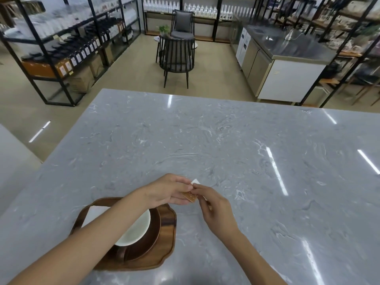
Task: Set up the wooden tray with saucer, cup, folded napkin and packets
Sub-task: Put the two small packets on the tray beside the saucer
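A wide grey marble counter (226, 140) filled most of the view, and the wooden tray (167, 227) lay near its front edge on the person's left. On the tray stood a dark brown saucer (153, 231) with a cup (137, 229), white inside, set on it. The folded white napkin (93, 214) rested in the far left part of the tray, partly hidden by the forearm.

Just beyond the tray, above the bare counter, both hands met. The left hand (168, 192) was closed around a brown packet (190, 196), pinched between thumb and fingers. The right hand (213, 206) gripped the same small bundle from the other side, and a white packet (196, 182) showed behind the fingertips.

The packets seemed to be the last item missing from the tray. To do this step well, the person should probably align them into a neat stack, keep a light pinch so they do not fan out, and lay them flat on a free strip of wood beside the saucer, not on the napkin.

The brown packet carried small pale marks, too small to read. The labels on the distant shelf bottles (82, 54) were also unreadable.
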### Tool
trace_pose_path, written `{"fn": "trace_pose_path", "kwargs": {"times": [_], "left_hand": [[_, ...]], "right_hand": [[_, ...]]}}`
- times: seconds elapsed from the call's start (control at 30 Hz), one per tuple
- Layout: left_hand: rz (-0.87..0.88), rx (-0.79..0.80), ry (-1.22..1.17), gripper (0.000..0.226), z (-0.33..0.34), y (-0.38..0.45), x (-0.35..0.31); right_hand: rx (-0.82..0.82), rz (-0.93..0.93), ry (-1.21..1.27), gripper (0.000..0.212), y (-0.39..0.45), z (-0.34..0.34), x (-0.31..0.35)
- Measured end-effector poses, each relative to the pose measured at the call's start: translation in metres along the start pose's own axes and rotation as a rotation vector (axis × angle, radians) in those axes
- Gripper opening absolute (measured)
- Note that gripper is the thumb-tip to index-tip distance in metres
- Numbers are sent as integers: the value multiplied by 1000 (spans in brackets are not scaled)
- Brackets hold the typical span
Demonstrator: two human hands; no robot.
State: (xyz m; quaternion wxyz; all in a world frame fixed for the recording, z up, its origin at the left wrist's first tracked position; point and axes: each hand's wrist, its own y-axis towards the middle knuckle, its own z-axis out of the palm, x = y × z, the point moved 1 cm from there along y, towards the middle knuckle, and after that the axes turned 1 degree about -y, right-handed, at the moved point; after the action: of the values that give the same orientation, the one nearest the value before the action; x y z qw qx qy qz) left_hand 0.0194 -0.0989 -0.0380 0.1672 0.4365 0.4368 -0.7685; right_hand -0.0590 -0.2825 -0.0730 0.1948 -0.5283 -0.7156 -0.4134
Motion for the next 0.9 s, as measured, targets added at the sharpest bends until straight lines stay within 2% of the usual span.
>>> {"fn": "trace_pose_path", "kwargs": {"times": [0.13, 0.23, 0.3, 0.33, 0.4, 0.47, 0.5, 0.57, 0.63, 0.8, 0.9], "left_hand": [[74, -68, -77, 32, 11, -12, 4], [140, -160, -91, 33, 17, -20, 7], [169, -236, -82, 31, 19, -23, 10], [177, -267, -87, 31, 20, -25, 12], [188, -313, -96, 28, 23, -26, 17], [196, -354, -105, 26, 27, -28, 22], [201, -372, -112, 26, 29, -28, 25], [213, -401, -116, 25, 33, -28, 30], [212, -426, -108, 26, 37, -27, 34], [198, -426, -102, 23, 44, -27, 41], [202, -424, -102, 22, 48, -29, 46]], "right_hand": [[-11, 18, 115, 42, 1, -8, -1], [-123, 61, 116, 35, 1, -18, -5], [-200, 184, 51, 29, 2, -24, -12], [-189, 276, -12, 25, 3, -27, -18], [-4, 479, -168, 32, 4, -31, -35], [247, 615, -279, 57, 1, -31, -49], [317, 639, -313, 69, -1, -30, -52], [354, 649, -360, 83, -4, -25, -56], [356, 670, -383, 86, -5, -20, -57], [373, 739, -308, 80, -1, -20, -58], [346, 749, -235, 64, -1, -21, -56]]}}
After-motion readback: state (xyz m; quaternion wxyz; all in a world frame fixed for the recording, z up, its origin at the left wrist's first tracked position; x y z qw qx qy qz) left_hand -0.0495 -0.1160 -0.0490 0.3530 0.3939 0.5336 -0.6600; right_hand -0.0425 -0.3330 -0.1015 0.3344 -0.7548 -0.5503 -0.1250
